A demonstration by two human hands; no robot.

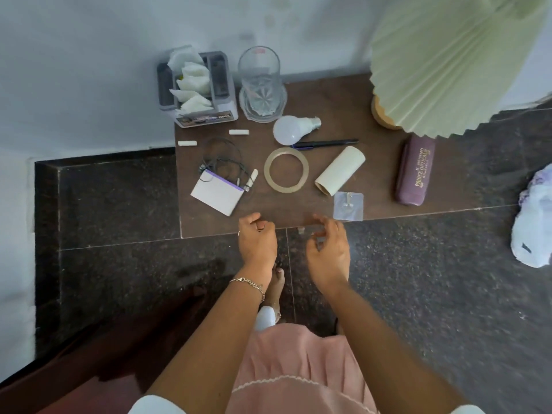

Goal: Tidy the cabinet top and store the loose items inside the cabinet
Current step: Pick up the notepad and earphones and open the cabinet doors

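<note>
Brown cabinet top [343,97] lies cluttered; left hand [257,243] curled, right hand [328,252] loose.

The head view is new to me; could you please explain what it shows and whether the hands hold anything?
A person wears a camera on the head, looking down at their own two bare hands; there is no machine. Below is a brown cabinet top bearing a glass, tissue box, bulb, pen, tape ring, tube, glasses case, cable and lamp. The left hand is curled at the front edge, so I cannot tell if it holds anything; the right hand, blurred, is loosely open and holds nothing.
</note>
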